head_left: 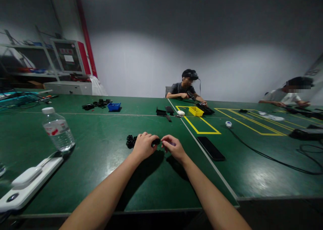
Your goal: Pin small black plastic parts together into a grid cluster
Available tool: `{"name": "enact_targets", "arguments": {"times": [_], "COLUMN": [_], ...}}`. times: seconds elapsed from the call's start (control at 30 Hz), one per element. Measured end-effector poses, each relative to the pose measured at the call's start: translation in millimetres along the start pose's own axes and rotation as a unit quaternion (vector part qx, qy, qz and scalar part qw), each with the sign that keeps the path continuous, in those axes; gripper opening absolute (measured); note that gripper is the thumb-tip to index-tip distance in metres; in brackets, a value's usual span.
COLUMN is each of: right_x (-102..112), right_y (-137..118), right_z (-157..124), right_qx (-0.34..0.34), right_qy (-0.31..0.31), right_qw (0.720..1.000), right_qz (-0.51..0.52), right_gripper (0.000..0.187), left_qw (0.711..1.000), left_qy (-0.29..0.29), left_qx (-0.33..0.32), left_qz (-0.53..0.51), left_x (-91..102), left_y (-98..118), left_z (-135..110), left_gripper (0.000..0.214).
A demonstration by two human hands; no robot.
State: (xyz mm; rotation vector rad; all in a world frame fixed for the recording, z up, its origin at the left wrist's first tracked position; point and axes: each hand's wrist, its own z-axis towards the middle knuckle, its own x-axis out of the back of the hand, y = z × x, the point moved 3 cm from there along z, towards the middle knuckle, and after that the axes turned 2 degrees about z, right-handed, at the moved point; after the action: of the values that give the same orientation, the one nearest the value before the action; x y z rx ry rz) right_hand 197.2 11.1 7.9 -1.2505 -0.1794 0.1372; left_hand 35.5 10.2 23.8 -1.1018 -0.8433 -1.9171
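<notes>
Both my hands meet above the green table (106,176), a little past its middle. My left hand (143,145) is closed around a small black part (155,142) that sticks out toward the right. My right hand (173,147) is closed in a pinch on a thin tool with a purple handle (172,143), its tip at the black part. Just left of my left hand lies a small heap of black parts (130,141).
A water bottle (58,129) and a white device (27,183) sit at the left. A black phone (210,148) lies to the right, with a cable (264,156) beyond. Blue bin (114,106) and yellow bin (196,111) stand farther off. Two people work at the far side.
</notes>
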Motion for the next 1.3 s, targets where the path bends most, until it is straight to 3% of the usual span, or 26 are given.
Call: {"name": "enact_targets", "arguments": {"times": [0.3, 0.6, 1.3], "right_x": [5.9, 2.1, 1.0], "right_y": [0.4, -1.8, 1.8], "right_z": [0.7, -0.3, 0.1], "right_qx": [-0.023, -0.010, 0.004], "right_qy": [0.030, 0.011, -0.006], "right_qw": [0.999, 1.000, 1.000], "right_qz": [0.034, 0.015, -0.006], "right_gripper": [0.022, 0.023, 0.017], "left_qw": [1.000, 0.999, 0.999], "left_qy": [0.007, 0.000, -0.003], "left_qx": [0.014, 0.021, 0.007], "left_qz": [0.007, -0.050, -0.052], "left_x": [-0.8, 0.2, 0.2], "left_y": [-6.8, -3.5, -2.6], "left_z": [0.3, 1.3, 0.9], "left_gripper": [0.033, 0.031, 0.031]}}
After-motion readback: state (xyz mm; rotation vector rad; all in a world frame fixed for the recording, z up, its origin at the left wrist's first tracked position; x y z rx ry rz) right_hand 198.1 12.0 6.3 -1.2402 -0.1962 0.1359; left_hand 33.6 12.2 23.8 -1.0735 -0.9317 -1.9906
